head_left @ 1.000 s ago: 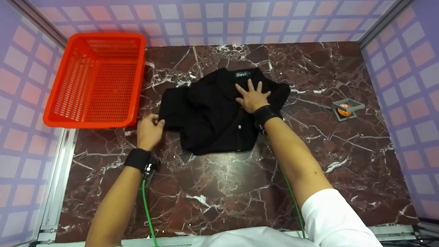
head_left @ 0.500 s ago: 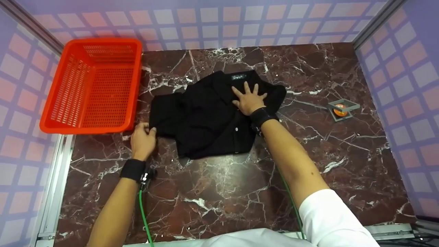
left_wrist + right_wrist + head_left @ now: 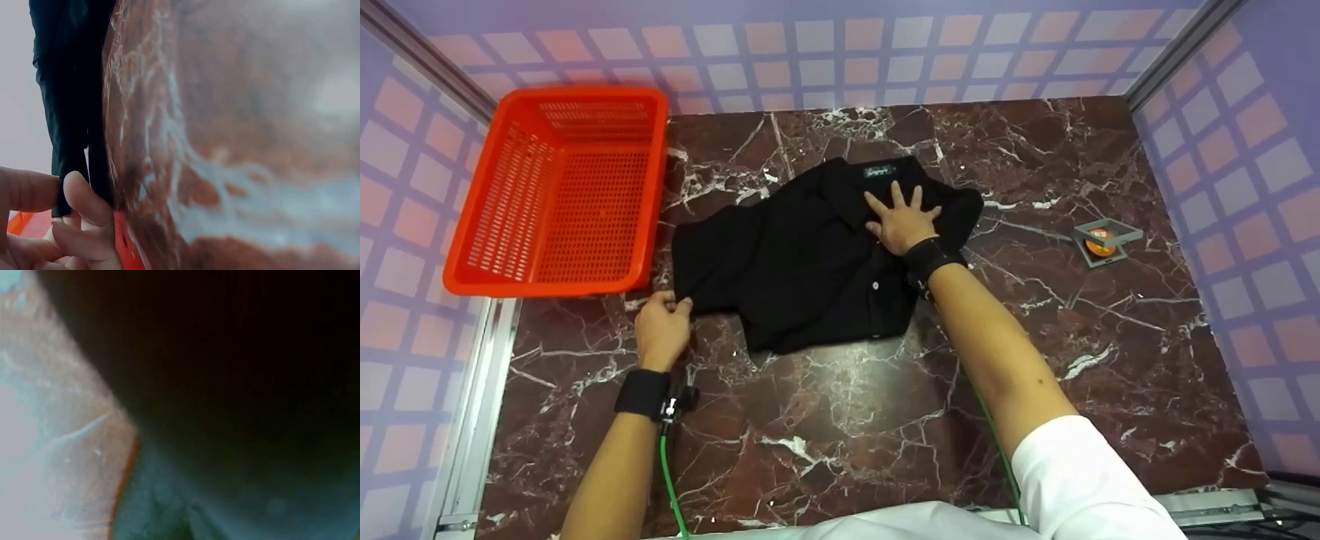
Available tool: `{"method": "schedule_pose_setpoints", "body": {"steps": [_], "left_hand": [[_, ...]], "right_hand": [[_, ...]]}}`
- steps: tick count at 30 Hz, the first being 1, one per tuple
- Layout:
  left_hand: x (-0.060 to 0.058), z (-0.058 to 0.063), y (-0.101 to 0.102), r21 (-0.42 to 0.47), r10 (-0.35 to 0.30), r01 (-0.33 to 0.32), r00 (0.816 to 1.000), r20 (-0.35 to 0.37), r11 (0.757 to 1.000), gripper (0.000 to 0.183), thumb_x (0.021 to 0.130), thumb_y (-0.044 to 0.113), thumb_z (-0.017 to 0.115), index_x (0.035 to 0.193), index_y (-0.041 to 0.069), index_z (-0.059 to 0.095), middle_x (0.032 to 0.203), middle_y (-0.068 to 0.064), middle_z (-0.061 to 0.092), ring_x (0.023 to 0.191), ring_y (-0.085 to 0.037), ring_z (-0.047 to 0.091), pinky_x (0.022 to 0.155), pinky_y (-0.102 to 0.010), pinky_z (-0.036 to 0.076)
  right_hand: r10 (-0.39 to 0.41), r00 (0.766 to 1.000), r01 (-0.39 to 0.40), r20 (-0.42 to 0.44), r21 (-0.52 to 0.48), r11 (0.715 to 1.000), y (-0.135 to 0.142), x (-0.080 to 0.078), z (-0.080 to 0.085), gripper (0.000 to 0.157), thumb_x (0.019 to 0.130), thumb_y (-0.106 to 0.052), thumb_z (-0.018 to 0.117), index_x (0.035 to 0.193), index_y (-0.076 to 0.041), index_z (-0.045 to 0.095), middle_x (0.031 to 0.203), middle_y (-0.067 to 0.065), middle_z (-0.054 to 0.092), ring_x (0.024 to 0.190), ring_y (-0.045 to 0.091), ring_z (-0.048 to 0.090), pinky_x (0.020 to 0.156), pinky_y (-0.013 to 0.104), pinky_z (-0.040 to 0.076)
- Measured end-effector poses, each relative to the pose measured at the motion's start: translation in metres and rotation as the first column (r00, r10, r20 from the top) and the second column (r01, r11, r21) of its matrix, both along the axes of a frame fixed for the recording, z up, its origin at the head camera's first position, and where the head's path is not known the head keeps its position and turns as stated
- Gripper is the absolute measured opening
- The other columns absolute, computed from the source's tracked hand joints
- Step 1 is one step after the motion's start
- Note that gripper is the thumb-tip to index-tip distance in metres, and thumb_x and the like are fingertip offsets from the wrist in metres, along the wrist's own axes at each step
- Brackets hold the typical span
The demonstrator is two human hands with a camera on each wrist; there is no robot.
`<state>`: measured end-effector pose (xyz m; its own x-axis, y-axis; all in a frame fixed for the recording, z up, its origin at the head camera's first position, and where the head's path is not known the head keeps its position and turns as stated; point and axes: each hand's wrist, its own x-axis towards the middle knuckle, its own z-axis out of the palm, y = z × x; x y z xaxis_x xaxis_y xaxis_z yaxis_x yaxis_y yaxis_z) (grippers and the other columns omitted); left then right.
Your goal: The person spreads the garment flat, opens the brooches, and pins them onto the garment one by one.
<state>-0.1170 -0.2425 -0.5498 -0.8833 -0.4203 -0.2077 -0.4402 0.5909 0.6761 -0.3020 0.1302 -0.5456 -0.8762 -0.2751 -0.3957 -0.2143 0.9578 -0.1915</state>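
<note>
A black collared shirt [image 3: 810, 255] lies on the marble-patterned table, its neck label at the top and a white button on its front. Thumb and fingers of my left hand [image 3: 661, 330] pinch the corner of the sleeve's end at the left; the left wrist view shows the dark cloth [image 3: 70, 112] between thumb and finger. With fingers spread, my right hand [image 3: 904, 225] presses flat on the shirt's upper chest below the collar. The right wrist view is mostly dark and blurred, with a strip of dark cloth [image 3: 152, 495] at the bottom.
A red plastic basket [image 3: 652, 187] stands at the back left, close to the sleeve's end. At the right lies a small grey open case [image 3: 1102, 259] with an orange round thing inside. Patterned walls [image 3: 825, 52] border the table [image 3: 840, 450]. Green cables [image 3: 671, 480] trail from both wrists.
My left hand has moved left and toward the body with the sleeve, which now stretches out flatter and farther from the shirt's body. The right hand stays pressed on the shirt.
</note>
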Motion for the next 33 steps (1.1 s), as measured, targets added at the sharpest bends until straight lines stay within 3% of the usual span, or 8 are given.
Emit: {"method": "schedule_pose_setpoints", "body": {"steps": [7, 12, 14, 17, 19, 22, 28, 33], "left_hand": [[0.002, 0.003, 0.009, -0.065, 0.025, -0.023, 0.999, 0.024, 0.998, 0.041, 0.098, 0.025, 0.057, 0.129, -0.002, 0.057, 0.119, -0.023, 0.062, 0.109, -0.041, 0.059, 0.095, -0.052, 0.043], [-0.006, 0.003, 0.037, -0.132, -0.011, -0.005, 0.992, -0.122, 0.991, 0.05, 0.095, 0.026, 0.062, 0.136, 0.002, 0.048, 0.131, -0.024, 0.051, 0.106, -0.045, 0.058, 0.088, -0.056, 0.047], [-0.013, 0.005, 0.051, -0.148, -0.091, 0.06, 0.972, -0.219, 0.987, 0.051, 0.094, 0.023, 0.064, 0.137, 0.002, 0.049, 0.129, -0.023, 0.051, 0.104, -0.042, 0.058, 0.084, -0.053, 0.049], [-0.03, 0.012, 0.073, -0.188, -0.242, 0.187, 0.911, -0.334, 0.964, 0.047, 0.091, 0.017, 0.067, 0.134, 0.0, 0.055, 0.121, -0.022, 0.052, 0.108, -0.037, 0.055, 0.089, -0.048, 0.047], [-0.044, 0.017, 0.087, -0.231, -0.327, 0.256, 0.871, -0.366, 0.939, 0.044, 0.09, 0.015, 0.068, 0.13, 0.0, 0.06, 0.12, -0.021, 0.053, 0.113, -0.036, 0.052, 0.096, -0.047, 0.044], [-0.066, 0.021, 0.109, -0.307, -0.435, 0.338, 0.834, -0.34, 0.89, 0.04, 0.089, 0.016, 0.068, 0.126, 0.0, 0.064, 0.124, -0.02, 0.056, 0.119, -0.037, 0.049, 0.103, -0.048, 0.038], [-0.1, 0.027, 0.155, -0.396, -0.62, 0.537, 0.776, -0.113, 0.745, 0.052, 0.094, 0.022, 0.068, 0.139, -0.001, 0.056, 0.146, -0.017, 0.051, 0.135, -0.034, 0.044, 0.112, -0.047, 0.034], [-0.117, 0.026, 0.187, -0.424, -0.672, 0.629, 0.738, 0.06, 0.652, 0.069, 0.095, 0.032, 0.069, 0.15, -0.002, 0.043, 0.159, -0.016, 0.037, 0.143, -0.033, 0.037, 0.115, -0.046, 0.031]], "right_hand": [[0.005, 1.0, -0.005, 0.0, 0.0, 1.0, 0.0, 0.001, 0.002, 0.061, 0.106, -0.05, 0.036, 0.162, -0.039, 0.013, 0.168, 0.014, 0.0, 0.148, 0.054, -0.003, 0.104, 0.082, 0.014], [0.002, 1.0, -0.002, -0.01, 0.012, 1.0, 0.0, 0.003, 0.001, 0.061, 0.106, -0.05, 0.036, 0.161, -0.039, 0.013, 0.168, 0.014, 0.001, 0.148, 0.054, -0.002, 0.104, 0.081, 0.015], [0.002, 1.0, -0.001, -0.018, 0.009, 1.0, 0.0, 0.003, 0.001, 0.061, 0.106, -0.05, 0.036, 0.161, -0.039, 0.013, 0.168, 0.014, 0.001, 0.148, 0.054, -0.002, 0.104, 0.081, 0.015], [0.003, 1.0, -0.003, -0.022, -0.002, 1.0, 0.001, 0.003, 0.001, 0.062, 0.106, -0.05, 0.037, 0.161, -0.039, 0.013, 0.168, 0.014, 0.001, 0.148, 0.054, -0.001, 0.104, 0.081, 0.016], [0.004, 1.0, -0.004, -0.022, -0.003, 1.0, 0.001, 0.003, 0.001, 0.062, 0.106, -0.05, 0.037, 0.162, -0.038, 0.014, 0.168, 0.014, 0.001, 0.148, 0.054, -0.001, 0.104, 0.081, 0.016], [0.002, 1.0, -0.002, -0.022, 0.001, 1.0, 0.001, 0.004, 0.0, 0.062, 0.106, -0.05, 0.037, 0.162, -0.038, 0.014, 0.168, 0.014, 0.002, 0.148, 0.054, -0.001, 0.104, 0.081, 0.016], [-0.003, 1.0, 0.003, -0.027, 0.015, 1.0, 0.001, 0.005, -0.001, 0.062, 0.106, -0.051, 0.038, 0.161, -0.039, 0.014, 0.168, 0.014, 0.002, 0.148, 0.054, 0.0, 0.104, 0.081, 0.017], [0.001, 0.999, 0.0, -0.047, 0.02, 1.0, -0.002, 0.005, 0.0, 0.061, 0.105, -0.052, 0.037, 0.161, -0.039, 0.015, 0.168, 0.015, 0.003, 0.148, 0.054, 0.001, 0.104, 0.08, 0.018]]}}
